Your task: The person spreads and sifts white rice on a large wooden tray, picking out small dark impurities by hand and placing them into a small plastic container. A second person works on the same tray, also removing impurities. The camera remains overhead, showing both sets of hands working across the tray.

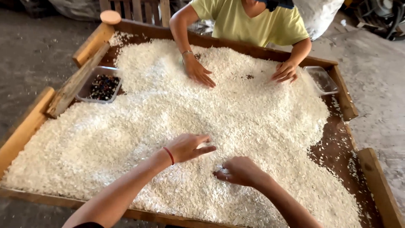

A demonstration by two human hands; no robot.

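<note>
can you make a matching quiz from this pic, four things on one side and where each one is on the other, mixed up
Things:
1. left hand
2. right hand
3. tub of dark bits
4. clear tub

Places:
A. far right corner of the tray, beside the other person's hand
B. on the white grains, nearest the camera, fingers pinched
C. left side of the tray, next to a wooden plank
D. on the grains, red band at its wrist

Pairs: 1-D, 2-B, 3-C, 4-A
</note>
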